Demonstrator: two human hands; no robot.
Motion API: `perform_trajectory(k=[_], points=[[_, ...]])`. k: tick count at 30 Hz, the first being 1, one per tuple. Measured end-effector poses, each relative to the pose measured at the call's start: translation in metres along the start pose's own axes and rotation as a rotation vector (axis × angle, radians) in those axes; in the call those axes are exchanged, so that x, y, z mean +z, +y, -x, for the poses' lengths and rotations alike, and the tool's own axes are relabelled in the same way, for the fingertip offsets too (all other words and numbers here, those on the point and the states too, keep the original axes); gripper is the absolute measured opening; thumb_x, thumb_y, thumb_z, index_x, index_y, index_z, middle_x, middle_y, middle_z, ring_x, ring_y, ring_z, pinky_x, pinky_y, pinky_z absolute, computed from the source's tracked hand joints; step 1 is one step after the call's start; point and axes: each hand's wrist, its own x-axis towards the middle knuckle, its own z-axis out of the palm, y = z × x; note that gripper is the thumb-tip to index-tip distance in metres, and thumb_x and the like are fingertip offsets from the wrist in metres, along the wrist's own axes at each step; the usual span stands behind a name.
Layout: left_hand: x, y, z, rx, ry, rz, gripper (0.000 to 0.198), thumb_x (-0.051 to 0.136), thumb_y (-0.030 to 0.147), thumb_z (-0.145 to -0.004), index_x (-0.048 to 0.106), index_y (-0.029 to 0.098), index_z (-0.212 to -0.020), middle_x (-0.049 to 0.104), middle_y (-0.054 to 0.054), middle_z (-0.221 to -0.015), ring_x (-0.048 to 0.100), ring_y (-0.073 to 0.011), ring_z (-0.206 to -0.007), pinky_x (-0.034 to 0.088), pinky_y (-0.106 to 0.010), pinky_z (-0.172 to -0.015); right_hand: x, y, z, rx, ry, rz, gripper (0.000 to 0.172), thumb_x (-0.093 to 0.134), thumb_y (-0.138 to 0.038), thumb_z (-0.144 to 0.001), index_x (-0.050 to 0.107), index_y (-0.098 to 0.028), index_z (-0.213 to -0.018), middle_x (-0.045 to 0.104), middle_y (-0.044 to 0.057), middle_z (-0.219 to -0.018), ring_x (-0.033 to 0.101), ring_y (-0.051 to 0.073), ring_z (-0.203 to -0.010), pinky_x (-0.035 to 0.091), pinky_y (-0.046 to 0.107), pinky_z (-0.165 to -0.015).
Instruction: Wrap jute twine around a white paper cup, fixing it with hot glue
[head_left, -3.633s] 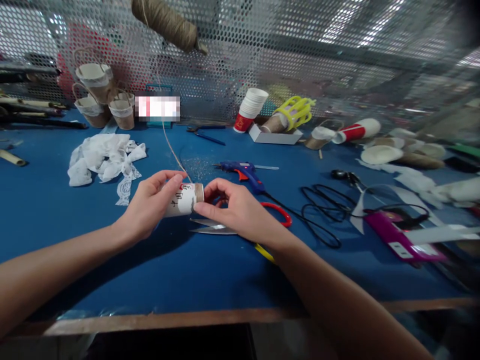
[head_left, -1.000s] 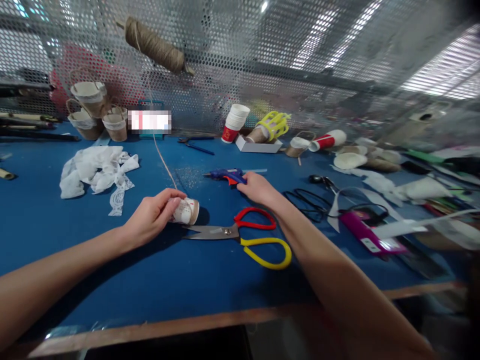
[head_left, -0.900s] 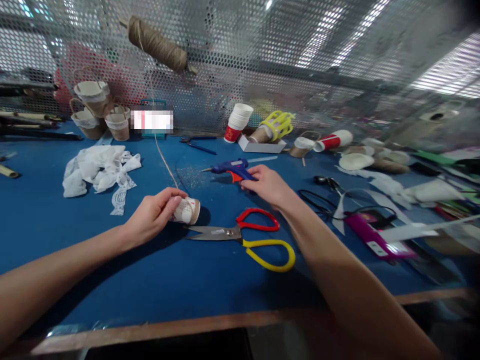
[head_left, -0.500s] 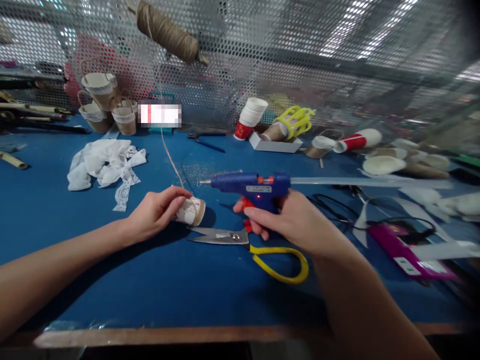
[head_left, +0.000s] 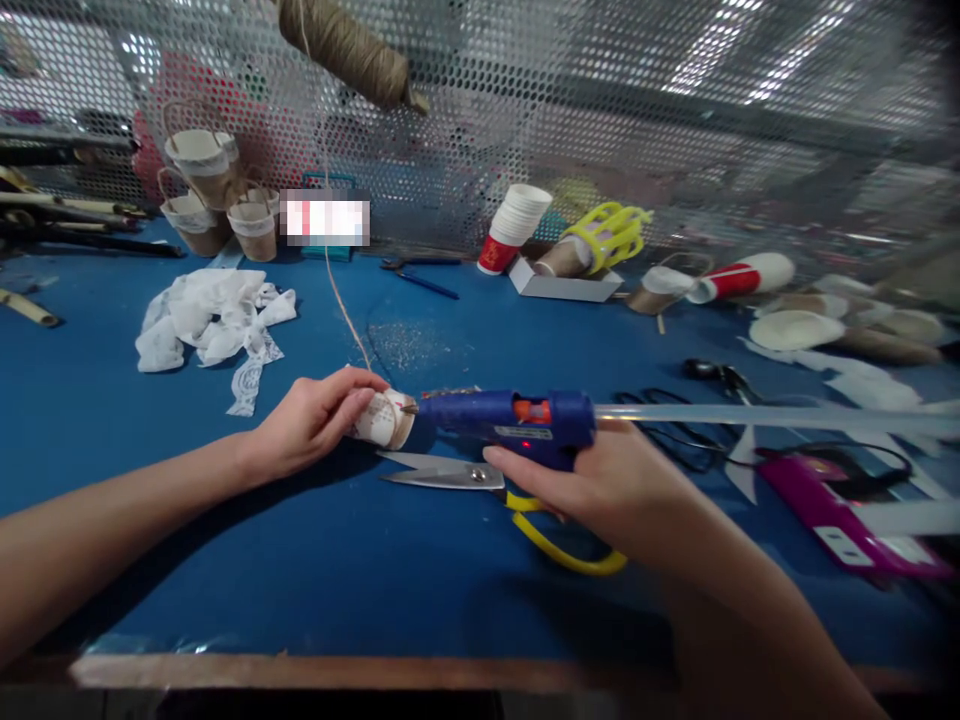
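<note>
A small paper cup [head_left: 385, 422] lies on its side on the blue table, partly wrapped with twine, and my left hand [head_left: 315, 420] is closed round its left end. The twine [head_left: 341, 305] runs from the cup up to a brown spool [head_left: 345, 55]. My right hand [head_left: 592, 475] grips a blue glue gun [head_left: 502, 415], a clear glue stick [head_left: 720, 415] jutting from its back. The gun's nozzle is at the cup's right end, apparently touching it. Scissors [head_left: 442, 472] with yellow handles lie open below the gun, partly hidden by my right hand.
White lace [head_left: 217, 315] lies at the left. Twine-covered cups [head_left: 199, 165] stand behind it. Pliers [head_left: 424, 280], stacked paper cups [head_left: 514, 230] and a white box [head_left: 566, 285] are farther back. At the right are cables and a purple power strip [head_left: 840, 515].
The glue gun in my right hand has come down and left, its nozzle now at the cup. My left hand still holds the cup. The view has shifted slightly.
</note>
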Motion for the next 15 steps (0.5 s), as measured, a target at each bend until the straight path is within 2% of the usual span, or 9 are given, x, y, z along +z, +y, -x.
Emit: perform_trajectory(k=[7,11,15], points=[[0.000,0.000,-0.001,0.005,0.001,-0.009,0.028,0.033,0.025,-0.087,0.055,0.012,-0.099,0.058,0.001,-0.059,0.045,-0.0068,-0.046,0.037,-0.017,-0.044,0.001,0.004,0.001,-0.074,0.003,0.125,0.029,0.046,-0.037,-0.075,0.059,-0.019,-0.058,0.055,0.001,-0.050,0.048,0.014,-0.046,0.040,0.026,-0.046],[0.001,-0.001,-0.001,0.000,0.002,0.002,0.029,0.033,0.026,-0.088,0.055,0.012,-0.099,0.059,0.000,-0.062,0.046,-0.0070,-0.047,0.038,-0.017,-0.044,0.000,0.015,0.003,-0.273,0.035,0.260,0.027,0.044,-0.035,-0.077,0.064,-0.019,-0.068,0.051,0.000,-0.046,0.044,0.013,-0.044,0.032,0.026,-0.044],[0.001,0.000,-0.001,0.002,0.011,0.013,0.028,0.033,0.025,-0.087,0.056,0.011,-0.098,0.059,0.000,-0.060,0.045,-0.0065,-0.046,0.037,-0.016,-0.043,0.006,0.030,0.007,-0.488,0.143,0.479,0.028,0.039,-0.027,-0.081,0.065,-0.018,-0.077,0.044,-0.001,-0.041,0.039,0.011,-0.042,0.025,0.026,-0.044]])
